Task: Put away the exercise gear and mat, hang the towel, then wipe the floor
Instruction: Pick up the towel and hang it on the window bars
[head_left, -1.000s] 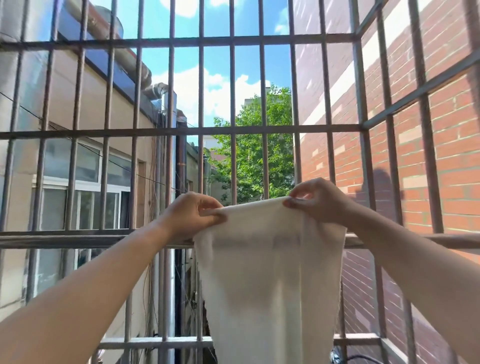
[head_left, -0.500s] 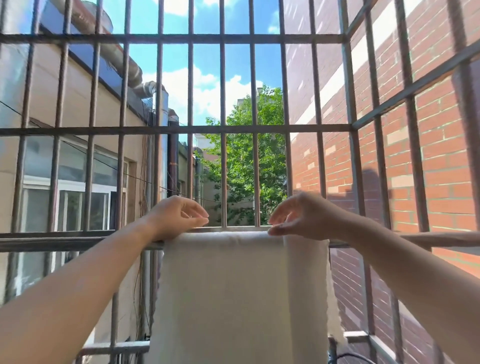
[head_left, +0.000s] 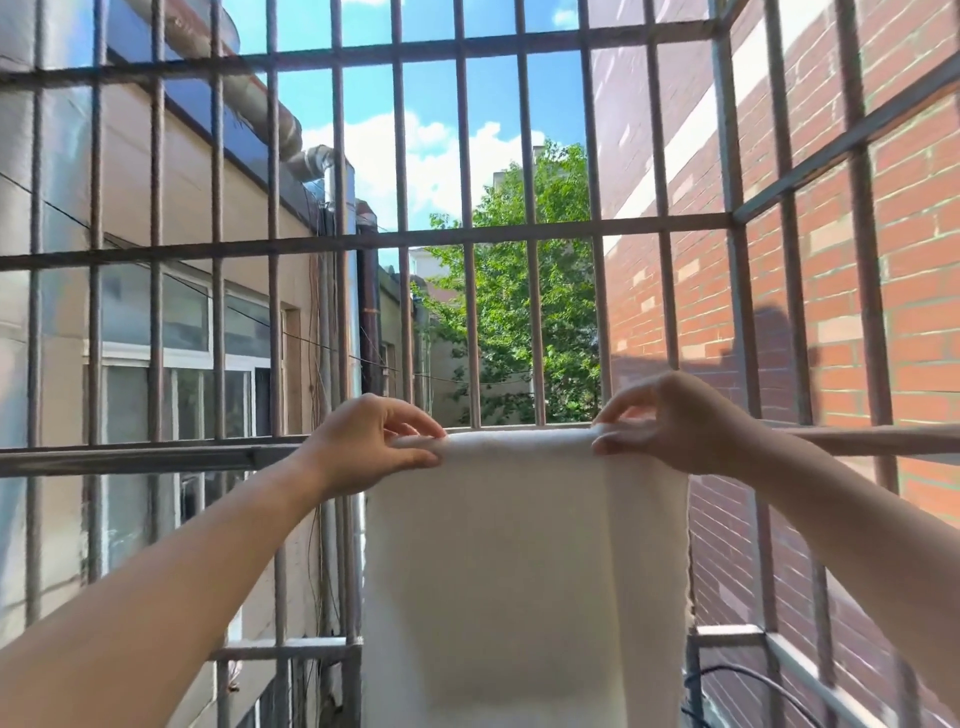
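Soft white towel (head_left: 519, 571) has come down onto the grey metal rail (head_left: 156, 457).
Left hand (head_left: 363, 447) and right hand (head_left: 670, 423) pinch its rounded fold.

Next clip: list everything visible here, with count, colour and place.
towel: one, cream-white, draped over the rail, centre
rail: one, grey metal, horizontal across mid-frame
grille bars: many, grey, front and right side
brick wall: one, red, right, beyond the bars
building: one, beige, left, beyond the bars
tree: one, green, centre distance
cable: one, black, bottom right
left hand: one, pinches the towel's top fold, left end
right hand: one, pinches the top fold toward its right end
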